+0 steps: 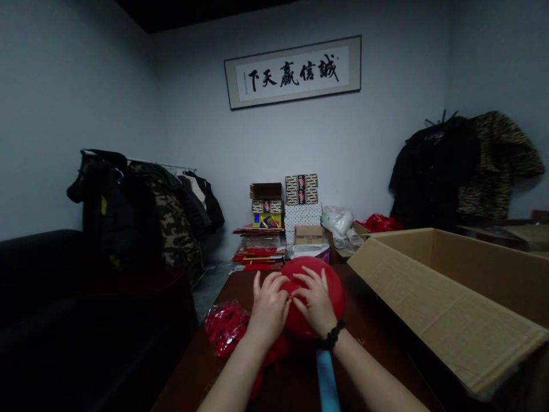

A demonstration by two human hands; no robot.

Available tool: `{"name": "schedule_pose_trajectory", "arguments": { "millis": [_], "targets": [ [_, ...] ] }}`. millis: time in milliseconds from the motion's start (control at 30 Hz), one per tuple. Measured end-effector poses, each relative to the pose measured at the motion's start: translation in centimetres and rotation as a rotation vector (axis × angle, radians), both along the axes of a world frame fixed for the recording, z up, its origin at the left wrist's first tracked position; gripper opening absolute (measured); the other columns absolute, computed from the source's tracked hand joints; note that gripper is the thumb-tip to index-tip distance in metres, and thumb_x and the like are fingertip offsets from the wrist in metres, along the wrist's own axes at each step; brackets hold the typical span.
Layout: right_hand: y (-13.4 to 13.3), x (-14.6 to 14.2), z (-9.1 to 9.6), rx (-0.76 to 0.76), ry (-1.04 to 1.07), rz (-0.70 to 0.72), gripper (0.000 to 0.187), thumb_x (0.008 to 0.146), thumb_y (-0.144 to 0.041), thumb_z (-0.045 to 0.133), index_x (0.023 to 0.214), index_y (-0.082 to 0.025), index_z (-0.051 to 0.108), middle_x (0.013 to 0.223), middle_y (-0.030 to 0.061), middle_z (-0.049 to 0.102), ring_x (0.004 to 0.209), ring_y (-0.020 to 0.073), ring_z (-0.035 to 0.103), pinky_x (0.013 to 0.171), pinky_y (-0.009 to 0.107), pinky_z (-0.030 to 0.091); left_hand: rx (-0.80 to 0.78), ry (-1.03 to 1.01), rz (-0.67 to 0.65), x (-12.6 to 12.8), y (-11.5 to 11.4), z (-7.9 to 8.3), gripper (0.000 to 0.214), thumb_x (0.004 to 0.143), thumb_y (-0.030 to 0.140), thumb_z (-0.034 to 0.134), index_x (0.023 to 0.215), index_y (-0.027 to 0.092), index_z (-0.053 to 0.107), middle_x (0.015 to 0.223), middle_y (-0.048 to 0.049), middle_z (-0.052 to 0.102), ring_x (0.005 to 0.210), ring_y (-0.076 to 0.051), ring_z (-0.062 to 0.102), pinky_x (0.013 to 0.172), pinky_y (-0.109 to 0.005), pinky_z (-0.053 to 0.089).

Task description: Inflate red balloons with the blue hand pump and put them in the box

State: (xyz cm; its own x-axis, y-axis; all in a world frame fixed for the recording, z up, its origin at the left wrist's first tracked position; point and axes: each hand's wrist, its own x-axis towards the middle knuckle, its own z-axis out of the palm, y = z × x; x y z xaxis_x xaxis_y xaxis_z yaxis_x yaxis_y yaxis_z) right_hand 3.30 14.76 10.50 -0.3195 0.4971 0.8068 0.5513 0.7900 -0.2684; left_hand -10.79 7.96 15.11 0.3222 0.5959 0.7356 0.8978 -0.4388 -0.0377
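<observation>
A person's two bare hands work at a round red rubber balloon (300,323) held above a dark reddish-brown wooden table (384,343). The balloon is inflated, its skin smooth, evenly coloured and faintly glossy, its outline full. The left hand (269,302) and right hand (316,302) each pinch thumb against forefinger at one small spot on its near side, the other fingers raised and spread; the pinched bit is too small to make out. A black scrunched fabric band (333,336) circles the right wrist, close to a flat pale-blue strip (327,380). A shiny clear plastic packet of red items (223,331) lies left, an open brown cardboard box (446,315) right.
</observation>
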Motion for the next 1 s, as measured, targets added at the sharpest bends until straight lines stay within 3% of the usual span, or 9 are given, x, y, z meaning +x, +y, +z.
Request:
{"name": "schedule_pose_trajectory", "arguments": {
  "millis": [133,300,533,733,1000],
  "targets": [
    [-0.1,-0.1,-0.4,0.025,-0.031,-0.017,0.011,0.074,-0.023,0.057,0.080,-0.029,0.063,0.124,0.0025,0.051,0.124,0.0247,0.033,0.105,0.062,0.003,-0.005,-0.078,0.038,0.2,0.8,-1.4,0.015,0.073,0.011,0.053,0.075,0.021,0.064,0.109,-0.0078,0.060,0.113,-0.027,0.045,0.103,-0.061,0.016],
    [0.5,-0.1,-1.9,0.039,-0.037,0.033,0.026,0.080,-0.027,0.052,0.104,-0.035,0.058,0.134,0.0032,0.042,0.124,0.0205,0.034,0.106,0.057,0.014,-0.025,-0.155,0.010,0.7,1.3,-1.9,0.019,0.072,0.009,0.053,0.079,0.022,0.064,0.108,-0.0068,0.061,0.110,-0.025,0.047,0.103,-0.060,0.017],
    [1.4,-0.3,-2.6,0.013,0.050,0.046,0.017,0.079,-0.032,0.054,0.094,-0.034,0.061,0.125,0.0004,0.050,0.122,0.0197,0.036,0.106,0.056,0.014,-0.078,-0.207,0.006,0.4,1.7,-1.6,0.014,0.072,0.013,0.057,0.075,0.023,0.066,0.114,-0.0052,0.060,0.113,-0.025,0.045,0.102,-0.058,0.022],
    [1.8,-0.7,-2.3,0.000,0.028,0.070,0.003,0.074,-0.028,0.059,0.075,-0.029,0.062,0.113,-0.0021,0.059,0.120,0.0209,0.038,0.106,0.057,0.011,-0.062,-0.106,0.005,0.3,1.4,-1.6,0.013,0.075,0.015,0.054,0.074,0.023,0.065,0.113,-0.0048,0.062,0.114,-0.025,0.045,0.105,-0.059,0.014],
    [1.5,-0.1,-2.8,0.015,-0.007,0.064,0.007,0.077,-0.026,0.057,0.080,-0.029,0.062,0.118,0.0004,0.057,0.118,0.0215,0.040,0.104,0.061,0.015,-0.039,-0.116,0.065,0.2,1.2,-2.5,0.011,0.070,0.012,0.057,0.071,0.022,0.063,0.107,-0.0060,0.062,0.112,-0.026,0.046,0.105,-0.058,0.014]
  ]
}}
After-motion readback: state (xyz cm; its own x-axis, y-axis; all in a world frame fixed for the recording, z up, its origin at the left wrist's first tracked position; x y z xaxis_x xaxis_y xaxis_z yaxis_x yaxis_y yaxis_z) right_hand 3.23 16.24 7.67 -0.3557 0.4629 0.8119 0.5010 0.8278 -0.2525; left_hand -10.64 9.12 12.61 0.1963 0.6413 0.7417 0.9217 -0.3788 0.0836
